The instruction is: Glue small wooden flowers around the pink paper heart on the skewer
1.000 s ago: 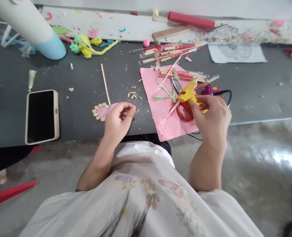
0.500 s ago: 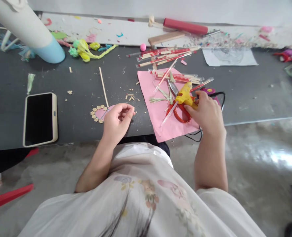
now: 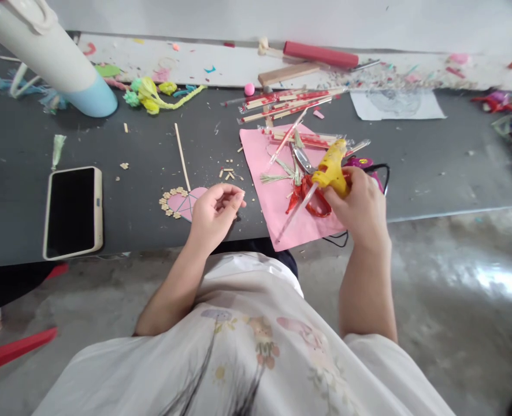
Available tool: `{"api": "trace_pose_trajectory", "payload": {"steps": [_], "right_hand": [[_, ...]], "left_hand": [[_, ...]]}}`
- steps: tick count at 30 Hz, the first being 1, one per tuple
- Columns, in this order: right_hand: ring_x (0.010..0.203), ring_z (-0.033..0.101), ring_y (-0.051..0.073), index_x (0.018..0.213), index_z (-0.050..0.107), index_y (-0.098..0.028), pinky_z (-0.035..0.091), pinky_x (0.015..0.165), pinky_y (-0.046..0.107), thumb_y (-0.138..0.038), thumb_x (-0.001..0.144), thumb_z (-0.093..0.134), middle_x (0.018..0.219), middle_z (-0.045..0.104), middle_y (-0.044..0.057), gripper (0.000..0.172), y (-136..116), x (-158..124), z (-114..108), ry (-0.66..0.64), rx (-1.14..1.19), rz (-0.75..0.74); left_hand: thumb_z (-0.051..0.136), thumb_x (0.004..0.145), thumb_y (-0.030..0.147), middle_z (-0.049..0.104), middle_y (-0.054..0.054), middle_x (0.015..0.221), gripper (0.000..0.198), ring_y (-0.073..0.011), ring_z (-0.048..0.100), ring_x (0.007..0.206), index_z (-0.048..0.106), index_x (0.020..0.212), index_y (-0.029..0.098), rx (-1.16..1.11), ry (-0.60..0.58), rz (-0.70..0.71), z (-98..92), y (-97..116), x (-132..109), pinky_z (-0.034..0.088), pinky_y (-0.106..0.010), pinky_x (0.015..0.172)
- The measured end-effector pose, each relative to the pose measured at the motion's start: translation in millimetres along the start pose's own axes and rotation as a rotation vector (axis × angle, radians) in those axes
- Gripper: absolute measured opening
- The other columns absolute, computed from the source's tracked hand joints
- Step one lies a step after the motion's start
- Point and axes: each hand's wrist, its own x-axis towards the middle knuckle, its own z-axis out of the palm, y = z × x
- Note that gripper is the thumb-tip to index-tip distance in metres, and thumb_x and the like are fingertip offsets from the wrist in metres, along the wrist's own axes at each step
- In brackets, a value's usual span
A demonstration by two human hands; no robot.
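My right hand (image 3: 360,199) is closed around the handle of a yellow glue gun (image 3: 333,167), held over a pink sheet (image 3: 260,173). A clear glue stick (image 3: 297,214) juts from the gun toward the lower left. Beneath the gun, red-handled scissors (image 3: 319,205) lie on the sheet with pale green tassels (image 3: 273,178). My left hand (image 3: 215,216) is pinched above the table edge; whatever its fingertips hold is too small to name. Beside it lies a pink heart (image 3: 180,203), partly hidden by the hand, with small wooden flower pieces (image 3: 166,205) along its left rim.
A thin wooden stick (image 3: 181,156) reaches up from the heart. Left are a phone (image 3: 71,211) and a white-and-blue bottle (image 3: 86,92). Wrapped red-and-wood sticks (image 3: 290,101) lie behind the sheet. Short wood bits (image 3: 227,172) are scattered mid-table. A black cord (image 3: 386,173) loops right.
My left hand has shifted slightly right, uncovering more of the heart. The glue gun in my right hand has risen a little off the scissors and tilted. The view has shifted slightly.
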Motion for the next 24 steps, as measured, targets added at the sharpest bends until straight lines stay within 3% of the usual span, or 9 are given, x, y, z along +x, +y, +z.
{"api": "trace_pose_trajectory", "payload": {"steps": [4,6,9,13,18,24], "right_hand": [[0.085,0.067,0.025,0.111,0.067,-0.021,0.054,0.075,0.041,-0.034,0.071,0.073,0.101,0.073,0.009,0.042,-4.8,-23.5,3.6,0.111,0.486,0.060],[0.072,0.064,0.022,0.099,0.070,-0.021,0.052,0.064,0.037,-0.039,0.069,0.077,0.088,0.072,0.006,0.036,-9.7,-36.5,8.2,0.097,0.685,0.110],[0.054,0.054,0.016,0.093,0.072,-0.022,0.045,0.051,0.032,-0.045,0.076,0.075,0.066,0.061,-0.001,0.029,-20.2,-56.1,14.1,-0.025,0.872,0.128],[0.051,0.053,0.015,0.108,0.070,-0.022,0.045,0.049,0.032,-0.047,0.087,0.065,0.060,0.057,-0.002,0.033,-39.3,-78.9,15.8,-0.217,1.191,0.064],[0.051,0.055,0.016,0.105,0.072,-0.024,0.046,0.045,0.031,-0.049,0.086,0.065,0.063,0.062,0.000,0.032,-57.0,-98.9,15.0,-0.332,1.362,0.018],[0.054,0.060,0.018,0.099,0.072,-0.026,0.049,0.046,0.033,-0.053,0.089,0.058,0.068,0.067,0.004,0.033,-55.0,-110.8,19.2,-0.436,1.384,0.001]], "left_hand": [[0.075,0.081,0.048,0.068,-0.001,0.067,0.030,-0.0056,0.049,0.045,0.067,0.086,0.019,-0.106,-0.010,-0.066,7.8,-2.4,3.1,0.039,-0.017,0.039],[0.076,0.078,0.050,0.065,0.001,0.063,0.033,-0.0051,0.046,0.041,0.067,0.086,0.020,-0.179,-0.019,-0.097,11.0,-3.1,4.1,0.036,-0.018,0.036],[0.081,0.072,0.051,0.061,0.003,0.057,0.036,-0.0037,0.039,0.038,0.067,0.083,0.019,-0.298,-0.017,-0.130,13.8,-1.1,3.9,0.029,-0.019,0.035],[0.084,0.069,0.049,0.059,0.004,0.055,0.036,-0.0023,0.036,0.037,0.067,0.080,0.019,-0.381,-0.006,-0.145,14.5,6.2,0.4,0.025,-0.019,0.035],[0.084,0.068,0.049,0.058,0.005,0.055,0.034,-0.0012,0.033,0.036,0.069,0.080,0.020,-0.393,0.028,-0.110,12.7,13.4,-4.7,0.024,-0.019,0.035],[0.078,0.075,0.052,0.059,0.004,0.056,0.032,-0.0021,0.031,0.037,0.070,0.084,0.022,-0.261,0.078,-0.044,10.2,16.3,-9.3,0.024,-0.022,0.035]]}}
